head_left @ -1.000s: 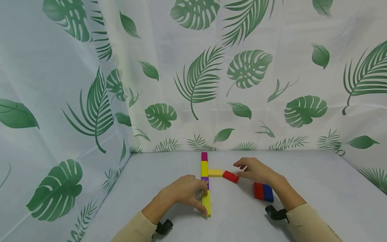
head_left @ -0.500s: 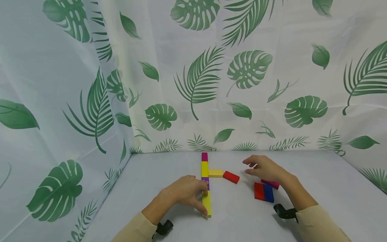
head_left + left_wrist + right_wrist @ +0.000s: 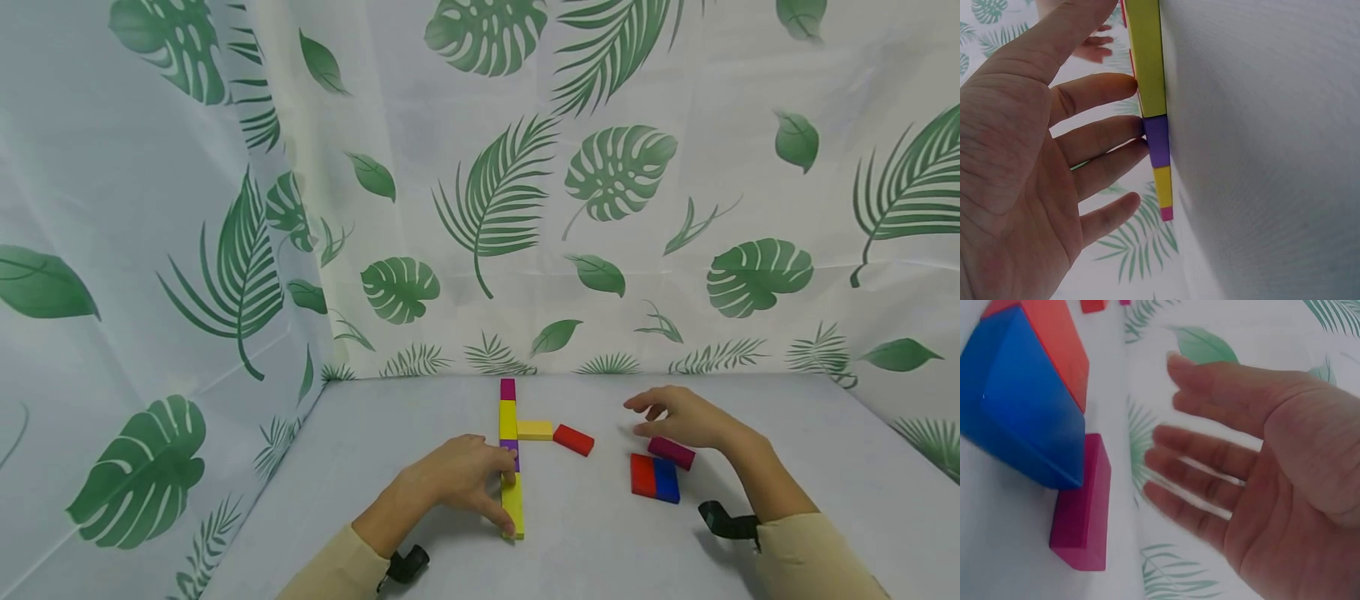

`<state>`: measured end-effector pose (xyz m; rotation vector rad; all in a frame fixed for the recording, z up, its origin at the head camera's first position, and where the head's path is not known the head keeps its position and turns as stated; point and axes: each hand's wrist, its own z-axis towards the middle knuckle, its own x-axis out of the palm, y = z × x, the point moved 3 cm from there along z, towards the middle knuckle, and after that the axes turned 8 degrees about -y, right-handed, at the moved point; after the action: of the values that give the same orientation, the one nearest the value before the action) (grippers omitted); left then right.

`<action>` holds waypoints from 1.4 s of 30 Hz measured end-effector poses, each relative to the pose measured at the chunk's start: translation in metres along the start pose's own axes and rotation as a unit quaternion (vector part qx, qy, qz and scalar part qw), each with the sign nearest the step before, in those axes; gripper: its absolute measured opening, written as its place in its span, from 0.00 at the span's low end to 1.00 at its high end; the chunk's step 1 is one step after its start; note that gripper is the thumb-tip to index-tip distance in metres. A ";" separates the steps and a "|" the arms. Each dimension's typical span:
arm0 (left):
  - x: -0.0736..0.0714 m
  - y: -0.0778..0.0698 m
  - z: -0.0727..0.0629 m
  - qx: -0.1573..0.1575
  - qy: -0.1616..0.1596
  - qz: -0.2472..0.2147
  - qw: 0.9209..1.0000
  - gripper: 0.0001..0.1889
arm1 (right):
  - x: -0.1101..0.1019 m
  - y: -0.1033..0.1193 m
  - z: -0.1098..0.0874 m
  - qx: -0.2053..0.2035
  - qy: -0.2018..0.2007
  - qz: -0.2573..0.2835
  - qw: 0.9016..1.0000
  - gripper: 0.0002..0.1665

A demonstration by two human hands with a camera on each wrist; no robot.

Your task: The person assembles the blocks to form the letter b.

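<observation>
A straight row of blocks runs away from me in the head view: a near yellow block (image 3: 512, 508), a purple block (image 3: 512, 454), a farther yellow block (image 3: 507, 419) and a magenta block (image 3: 507, 389). My left hand (image 3: 461, 475) rests on the row, thumb at the near end and fingertips on top near the purple block (image 3: 1159, 142), fingers fairly straight. Holding nothing, my right hand (image 3: 686, 417) hovers with relaxed fingers beside another magenta block (image 3: 671, 452). That block lies behind a red block (image 3: 642, 475) and a blue block (image 3: 667, 480), which stand side by side.
A pale yellow block (image 3: 535, 430) sticks out rightward from the row. Off its right end lies a tilted red block (image 3: 573, 440). Behind the white table (image 3: 585, 533) hangs a leaf-patterned curtain (image 3: 495, 317), with another along the left side.
My right hand has moved rightward, away from the tilted red block, to above the loose magenta block, which has come into sight. My left hand has stayed on the row.
</observation>
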<state>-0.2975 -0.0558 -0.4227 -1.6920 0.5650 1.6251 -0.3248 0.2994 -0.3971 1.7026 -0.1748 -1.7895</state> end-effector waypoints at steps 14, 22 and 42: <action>0.002 0.001 0.001 -0.001 0.003 0.003 1.000 0.31 | -0.001 -0.015 -0.005 0.047 0.044 0.019 0.998 0.25; 0.002 0.002 0.001 -0.003 0.003 -0.001 1.000 0.31 | -0.004 -0.017 -0.008 0.082 0.066 0.011 0.994 0.21; 0.002 0.002 0.002 -0.012 0.008 -0.009 1.000 0.30 | 0.004 -0.022 -0.007 0.103 0.066 -0.019 0.992 0.19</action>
<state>-0.2996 -0.0553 -0.4248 -1.7239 0.5389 1.6133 -0.3255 0.3171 -0.4125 1.9752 -0.2791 -1.7286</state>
